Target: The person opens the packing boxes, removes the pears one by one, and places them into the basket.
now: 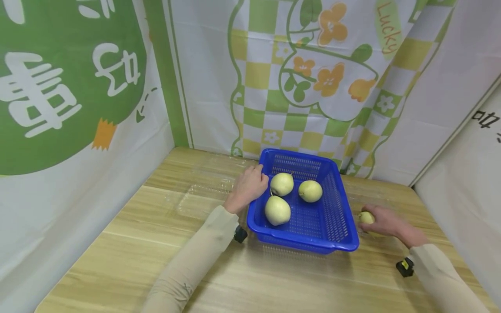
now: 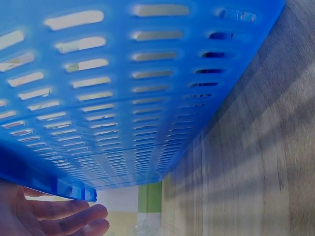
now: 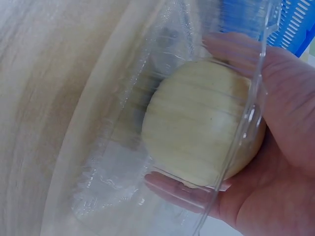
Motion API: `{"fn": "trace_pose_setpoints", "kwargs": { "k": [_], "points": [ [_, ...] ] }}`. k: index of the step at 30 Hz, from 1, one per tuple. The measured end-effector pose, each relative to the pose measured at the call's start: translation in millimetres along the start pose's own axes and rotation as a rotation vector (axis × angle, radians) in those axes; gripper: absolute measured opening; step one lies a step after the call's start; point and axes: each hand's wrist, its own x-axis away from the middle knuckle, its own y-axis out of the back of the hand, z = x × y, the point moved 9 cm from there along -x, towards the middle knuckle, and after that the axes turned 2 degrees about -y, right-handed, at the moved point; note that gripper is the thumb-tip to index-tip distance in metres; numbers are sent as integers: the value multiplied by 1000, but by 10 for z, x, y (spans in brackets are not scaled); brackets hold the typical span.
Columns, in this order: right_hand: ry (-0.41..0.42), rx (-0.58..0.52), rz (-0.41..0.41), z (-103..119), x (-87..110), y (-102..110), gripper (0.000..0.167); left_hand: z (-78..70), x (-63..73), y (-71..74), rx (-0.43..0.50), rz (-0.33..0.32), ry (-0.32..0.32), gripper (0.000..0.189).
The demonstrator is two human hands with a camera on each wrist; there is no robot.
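Observation:
A blue plastic basket (image 1: 303,240) with slotted walls stands on the table and holds three pale yellow-green pears, one of them the front-left pear (image 1: 277,211). My left hand (image 1: 250,184) grips the basket's left rim; the left wrist view shows its fingers (image 2: 74,219) curled beneath the rim. To the right of the basket, my right hand (image 1: 385,221) holds another pear (image 3: 197,123) between thumb and fingers. That pear and the fingertips are inside a clear plastic container (image 3: 110,189), seen through its wall.
Another clear plastic container (image 1: 199,202) lies left of the basket. The wooden table (image 1: 129,248) extends toward the front. A patterned curtain (image 1: 258,74) hangs right behind the basket, and printed cloth (image 1: 70,87) closes off the left side.

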Motion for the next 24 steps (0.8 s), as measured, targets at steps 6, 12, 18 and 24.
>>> {"fn": "trace_pose_setpoints", "kwargs": {
  "k": [6, 12, 18, 24],
  "points": [
    [-3, -10, 10, -5, -10, 23, 40, -13, 11, 21, 11, 7, 3, 48],
    [-13, -30, 36, -35, -20, 14, 39, -10, 16, 19, 8, 15, 7, 49],
    [-23, -44, 24, -47, -10, 44, 38, -6, 13, 17, 8, 12, 4, 49],
    [28, -38, -57, -5, 1, 144, 35, -6, 13, 16, 4, 3, -2, 48]
  ]
}}
